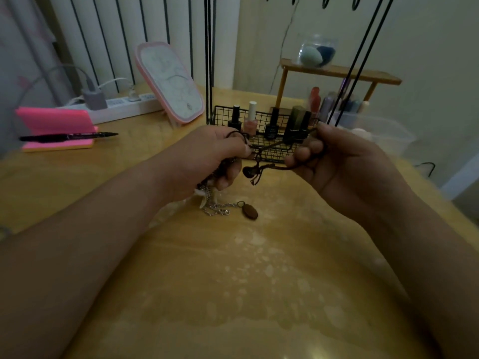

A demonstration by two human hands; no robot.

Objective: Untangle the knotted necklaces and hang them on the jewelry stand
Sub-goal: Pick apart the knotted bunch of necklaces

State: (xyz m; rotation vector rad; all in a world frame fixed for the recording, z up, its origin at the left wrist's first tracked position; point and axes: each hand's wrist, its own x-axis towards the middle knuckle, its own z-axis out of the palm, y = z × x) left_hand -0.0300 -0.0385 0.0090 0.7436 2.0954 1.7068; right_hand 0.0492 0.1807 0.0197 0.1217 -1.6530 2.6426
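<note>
- Brown cord (272,166) is held stretched between the two hands, above the table (233,268) and roughly in the middle of the view.
- The left hand (204,159) is closed round a bunched tangle of necklaces; one end of the cord is pinched at its fingertips, at about three o'clock of the fist.
- The right hand (337,167) is clamped on the other end of the cord: one strand is nipped under the thumb at about eleven o'clock of the palm, and a lower strand is caught by the curled fingers.
- A dark pendant (248,171) is hung on the cord in the gap between the hands (nearer the left one), with a short knotted tail dangling beside it.
- A silver chain (217,209) is trailed from under the left fist, at six o'clock of it, onto the table, and an oval brown pendant (251,213) is laid flat at its end.
- The jewelry stand (209,60) is seen at twelve o'clock of the hands; its black uprights are set at a wire basket (282,154) in which nail polish bottles (251,117) are stood.
- Thin black lines are seen slanting down from the top edge to just above the right thumb (whether these are hung cords cannot be told).
- At ten o'clock a pink notepad (55,125) with a pen (67,137) on it is placed.
</note>
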